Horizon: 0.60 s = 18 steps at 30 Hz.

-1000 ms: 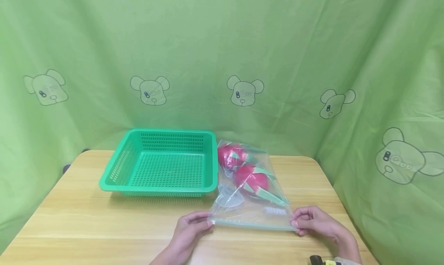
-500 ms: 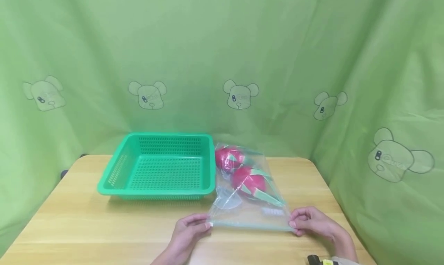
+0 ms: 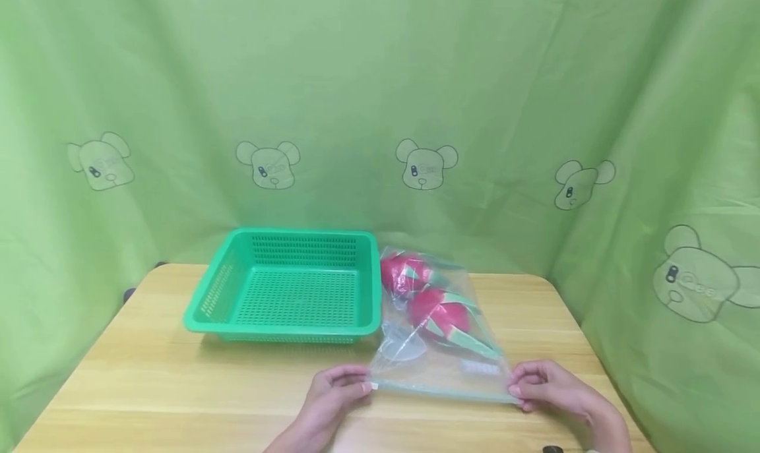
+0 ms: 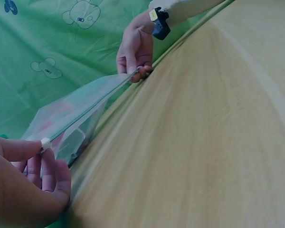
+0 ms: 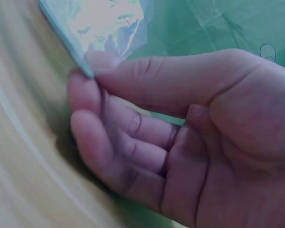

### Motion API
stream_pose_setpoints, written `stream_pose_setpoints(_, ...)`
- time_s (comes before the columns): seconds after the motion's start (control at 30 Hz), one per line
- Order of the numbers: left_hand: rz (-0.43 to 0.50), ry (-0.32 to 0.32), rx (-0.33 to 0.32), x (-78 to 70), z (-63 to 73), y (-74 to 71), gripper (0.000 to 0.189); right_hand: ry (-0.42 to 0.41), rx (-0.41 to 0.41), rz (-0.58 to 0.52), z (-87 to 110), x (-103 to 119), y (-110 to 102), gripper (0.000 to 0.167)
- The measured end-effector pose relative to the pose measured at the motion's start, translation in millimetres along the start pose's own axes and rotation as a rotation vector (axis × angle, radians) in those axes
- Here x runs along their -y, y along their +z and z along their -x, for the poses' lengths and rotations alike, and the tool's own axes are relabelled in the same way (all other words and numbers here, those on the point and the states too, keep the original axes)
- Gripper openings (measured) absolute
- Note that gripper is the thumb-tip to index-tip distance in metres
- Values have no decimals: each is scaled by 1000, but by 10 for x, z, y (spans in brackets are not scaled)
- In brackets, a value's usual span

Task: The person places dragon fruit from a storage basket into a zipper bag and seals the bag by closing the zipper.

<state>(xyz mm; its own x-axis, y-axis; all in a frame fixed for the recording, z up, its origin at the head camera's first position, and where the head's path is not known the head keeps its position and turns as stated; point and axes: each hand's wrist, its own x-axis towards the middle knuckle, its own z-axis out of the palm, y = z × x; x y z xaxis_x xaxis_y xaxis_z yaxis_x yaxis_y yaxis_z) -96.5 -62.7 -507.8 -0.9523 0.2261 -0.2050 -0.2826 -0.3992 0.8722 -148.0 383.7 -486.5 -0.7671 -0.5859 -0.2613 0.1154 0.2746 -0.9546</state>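
Observation:
A clear zip bag lies on the table with two dragon fruits inside, one nearer and the other behind it. Its zip edge faces the person and is stretched between both hands. The left hand pinches the left corner of that edge, right at a small white slider. At the opposite corner, the right hand pinches the edge between thumb and index finger, as the right wrist view shows closely. A pale heart shape and a white label show on the bag's front.
A green plastic basket with slotted walls stands left of the bag, its right rim close beside it. The wooden table is enclosed by green curtains printed with bear heads. A dark device is strapped at the right wrist.
The head view has shifted slightly, so the scene sits a little further right and lower. Both hands keep hold of the same bag corners; bag and basket stay in place.

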Motion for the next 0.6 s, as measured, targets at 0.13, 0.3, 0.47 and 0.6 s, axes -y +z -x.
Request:
stream_pose_setpoints(0.13, -43, -2, 78, -58, 6, -26, 35, 15, -48, 56, 46, 110, -38, 27)
stream_pose_setpoints(0.3, -182, -20, 266, -213, 63, -130, 36, 11, -161, 199, 107, 298, -27, 37)
stream_pose_setpoints(0.47, -372, 52, 347, -547, 69, -290, 35, 0, -310, 441, 130, 491, 54, 39)
stream_pose_setpoints(0.6, -557, 183, 297, -894, 63, -470, 32, -53, -434, 644, 68, 617, 115, 41)
